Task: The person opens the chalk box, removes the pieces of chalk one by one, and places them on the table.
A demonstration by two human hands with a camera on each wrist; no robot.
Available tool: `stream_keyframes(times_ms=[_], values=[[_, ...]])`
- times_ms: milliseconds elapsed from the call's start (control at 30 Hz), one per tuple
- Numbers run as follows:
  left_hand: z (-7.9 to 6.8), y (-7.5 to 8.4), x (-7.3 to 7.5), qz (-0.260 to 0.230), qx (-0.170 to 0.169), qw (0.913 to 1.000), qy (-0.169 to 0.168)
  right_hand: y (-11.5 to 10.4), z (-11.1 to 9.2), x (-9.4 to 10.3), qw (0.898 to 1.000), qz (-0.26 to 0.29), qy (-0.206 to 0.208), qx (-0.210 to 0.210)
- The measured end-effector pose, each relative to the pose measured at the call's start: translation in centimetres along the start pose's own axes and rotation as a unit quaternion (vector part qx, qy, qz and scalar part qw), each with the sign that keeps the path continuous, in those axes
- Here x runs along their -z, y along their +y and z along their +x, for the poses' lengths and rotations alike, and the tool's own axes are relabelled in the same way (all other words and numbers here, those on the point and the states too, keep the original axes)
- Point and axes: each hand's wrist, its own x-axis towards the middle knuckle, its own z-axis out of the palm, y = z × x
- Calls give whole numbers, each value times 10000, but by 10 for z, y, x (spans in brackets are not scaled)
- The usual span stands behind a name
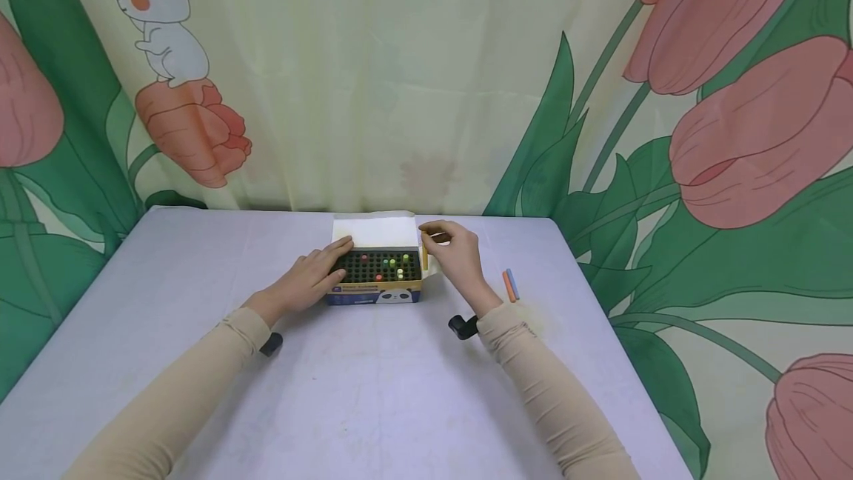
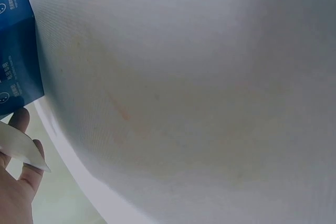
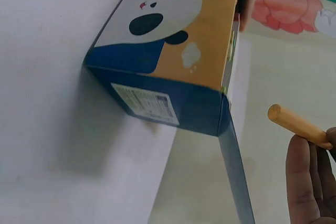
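Cardboard chalk box (image 1: 375,293) holding coloured chalks (image 1: 393,268), left hand (image 1: 313,278) flat, right fingers (image 1: 436,232) pinching yellow chalk (image 3: 298,126)

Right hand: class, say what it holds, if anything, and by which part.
The right hand pinches a yellow-orange chalk stick by one end; the other end points free beside the open chalk box. The left hand rests on the box.

The table (image 1: 373,391) in front of the chalk box (image 1: 377,292) is bare, giving open approach. The left hand (image 1: 313,278) covers the box's left edge; the raised lid (image 1: 375,231) blocks the rear. Right of the right hand (image 1: 456,254), two chalk sticks (image 1: 510,284) lie, apparently well apart from the box.
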Motion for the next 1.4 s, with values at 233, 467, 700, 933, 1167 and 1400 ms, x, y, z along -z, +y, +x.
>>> stream_keyframes(times_ms=[233,467,700,933,1167,1400], values=[[1,-1,-1,45,-61,10000,33,6,1,10,9996,-160,69,-219],[1,-2,-2,-11,-47,10000,16,16,0,15,9992,-146,116,-359],[1,-2,-2,-11,-49,10000,0,28,1,18,9981,-288,88,-536],[1,-1,-1,24,-124,9999,67,34,1,22,9971,-294,148,-679],[2,0,-1,56,-96,9999,30,40,-1,28,9965,-207,109,-807],[1,-1,-1,-3,-30,10000,-16,51,-2,34,9940,-41,183,-1076]])
